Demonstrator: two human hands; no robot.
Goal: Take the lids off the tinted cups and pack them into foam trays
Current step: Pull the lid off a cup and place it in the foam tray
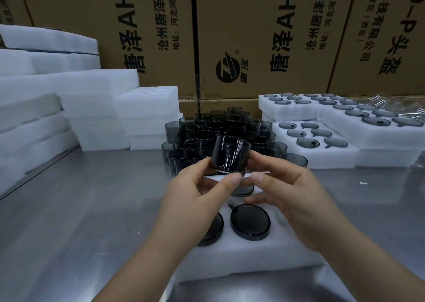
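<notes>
Steel table (80, 209) is carrying the whole setup, with printed cardboard boxes (253, 37) standing behind. Blank foam slabs (92, 90) are sitting stacked at left, filled foam trays (345, 156) at right, and a heap of loose cups (218, 126) is piling up between them. Both hands are holding one tinted cup (230, 155) in the air, tilted, above the far end of the near foam tray (253, 255). Left hand (195, 198) is pinching its lower rim between thumb and fingers; right hand (292, 198) is gripping the other side, thumb under the base. Dark round pieces (250, 222) are sitting in the near tray's pockets (lids or cup bases, cannot tell)
</notes>
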